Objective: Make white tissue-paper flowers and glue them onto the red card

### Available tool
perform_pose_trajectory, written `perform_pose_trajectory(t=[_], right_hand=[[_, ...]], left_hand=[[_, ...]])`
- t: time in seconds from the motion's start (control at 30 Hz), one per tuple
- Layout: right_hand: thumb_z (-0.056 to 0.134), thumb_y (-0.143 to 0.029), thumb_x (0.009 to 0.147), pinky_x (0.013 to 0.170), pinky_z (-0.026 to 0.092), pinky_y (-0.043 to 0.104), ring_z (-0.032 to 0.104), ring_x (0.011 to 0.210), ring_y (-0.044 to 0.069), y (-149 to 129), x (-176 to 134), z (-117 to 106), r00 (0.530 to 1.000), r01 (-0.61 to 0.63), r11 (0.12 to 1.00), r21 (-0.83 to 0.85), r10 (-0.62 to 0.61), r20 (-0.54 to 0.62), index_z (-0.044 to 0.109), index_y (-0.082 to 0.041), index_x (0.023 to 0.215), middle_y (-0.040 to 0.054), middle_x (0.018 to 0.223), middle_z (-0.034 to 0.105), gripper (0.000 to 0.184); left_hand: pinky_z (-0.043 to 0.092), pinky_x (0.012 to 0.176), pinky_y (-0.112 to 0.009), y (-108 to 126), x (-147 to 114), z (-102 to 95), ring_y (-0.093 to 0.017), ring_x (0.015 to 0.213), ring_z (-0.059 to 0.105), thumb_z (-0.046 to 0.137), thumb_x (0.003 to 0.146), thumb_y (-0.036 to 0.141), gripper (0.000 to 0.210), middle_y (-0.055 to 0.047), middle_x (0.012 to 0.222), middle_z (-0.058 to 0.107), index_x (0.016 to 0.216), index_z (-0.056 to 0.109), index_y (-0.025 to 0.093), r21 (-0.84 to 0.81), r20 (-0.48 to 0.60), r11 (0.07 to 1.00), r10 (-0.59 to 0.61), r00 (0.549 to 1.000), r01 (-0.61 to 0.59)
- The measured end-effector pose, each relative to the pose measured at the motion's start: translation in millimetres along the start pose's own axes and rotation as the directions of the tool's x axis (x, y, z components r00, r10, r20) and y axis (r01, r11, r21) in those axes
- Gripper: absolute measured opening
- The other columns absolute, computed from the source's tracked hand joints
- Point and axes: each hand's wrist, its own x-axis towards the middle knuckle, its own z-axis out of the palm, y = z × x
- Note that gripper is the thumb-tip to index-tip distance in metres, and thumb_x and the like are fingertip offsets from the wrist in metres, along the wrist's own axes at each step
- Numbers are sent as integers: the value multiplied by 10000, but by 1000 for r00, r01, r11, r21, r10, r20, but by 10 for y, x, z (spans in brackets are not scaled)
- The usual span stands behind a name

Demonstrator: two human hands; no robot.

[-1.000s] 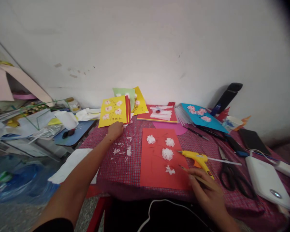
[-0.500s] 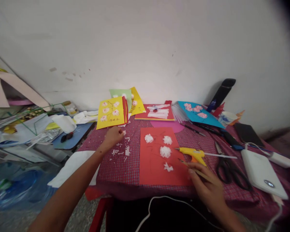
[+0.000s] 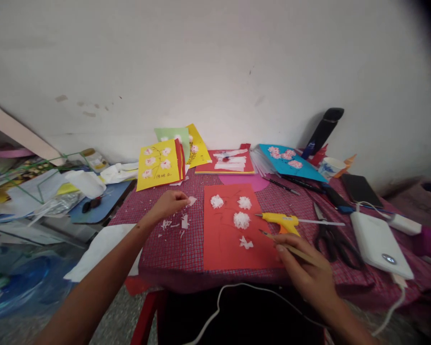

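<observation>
My left hand (image 3: 173, 203) pinches a small piece of white paper (image 3: 191, 201) above the checked tablecloth, just left of a red paper sheet (image 3: 221, 249). White paper scraps (image 3: 184, 221) lie below that hand. Several white ruffled paper flowers (image 3: 242, 220) sit on the sheet, and faint branch lines show on it. My right hand (image 3: 307, 268), over the sheet's lower right side, is closed round a slim tan tool (image 3: 301, 255) with a dark pointed tip; its exact kind is unclear. A yellow glue gun (image 3: 280, 219) with a glue stick lies just beyond this hand.
Black-handled scissors (image 3: 335, 242) and a white power bank (image 3: 380, 244) lie at the right. Flower cards, one yellow (image 3: 157, 165) and one blue (image 3: 290, 160), are at the back. A paper cup (image 3: 330, 167) stands back right. A white cable (image 3: 221, 297) crosses in front.
My left hand has moved right and slightly nearer, and the paper piece in its fingers now shows clearly. My right hand still holds the tan tool beside the sheet. The view has shifted slightly.
</observation>
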Motion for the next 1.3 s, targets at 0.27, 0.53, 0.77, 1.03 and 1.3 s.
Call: perform_pose_trajectory(t=[0.27, 0.53, 0.77, 1.03, 1.3], right_hand=[[611, -233, 932, 750, 569, 243, 734, 854, 182, -263, 33, 7, 989, 146, 989, 14, -146, 34, 714, -261, 1016, 4, 944, 765, 136], [604, -225, 939, 754, 571, 239, 725, 825, 169, -330, 37, 56, 986, 149, 988, 48, -152, 61, 707, -266, 1009, 0, 919, 754, 131], [572, -225, 970, 772, 564, 267, 712, 848, 182, -354, 18, 131, 983, 133, 988, 82, -142, 119, 691, -259, 1052, 29, 945, 742, 149], [581, -238, 963, 773, 575, 258, 725, 856, 186, -348, -15, 116, 985, 109, 991, 83, -119, 128, 709, -263, 1048, 24, 957, 755, 155], [568, -216, 974, 834, 591, 292, 737, 920, 200, -403, 11, 118, 980, 159, 984, 81, -168, 110, 703, -254, 1096, 51, 1013, 770, 186]], left_hand=[[397, 562, -234, 254, -219, 120, -151, 602, 620, 622, 804, 400, 228, -16, 712, 709, 780, 704, 189, -51, 236, 998, 37, 971, -25], [413, 574, -241, 214, -253, 129, -150, 641, 609, 593, 815, 337, 180, -23, 736, 683, 804, 672, 176, -93, 229, 993, 87, 970, -67], [445, 724, -294, 302, -383, 197, -198, 786, 604, 671, 781, 341, 181, -37, 854, 677, 897, 674, 204, 31, 210, 968, 236, 949, -248], [418, 834, -328, 252, -336, 308, -231, 880, 606, 538, 892, 271, 213, -70, 859, 691, 795, 715, 203, 193, 229, 906, 332, 915, -377], [448, 601, -271, 469, -452, 349, -167, 646, 614, 605, 854, 416, 250, -25, 735, 681, 806, 664, 178, -329, 7, 944, -28, 1000, 28]])
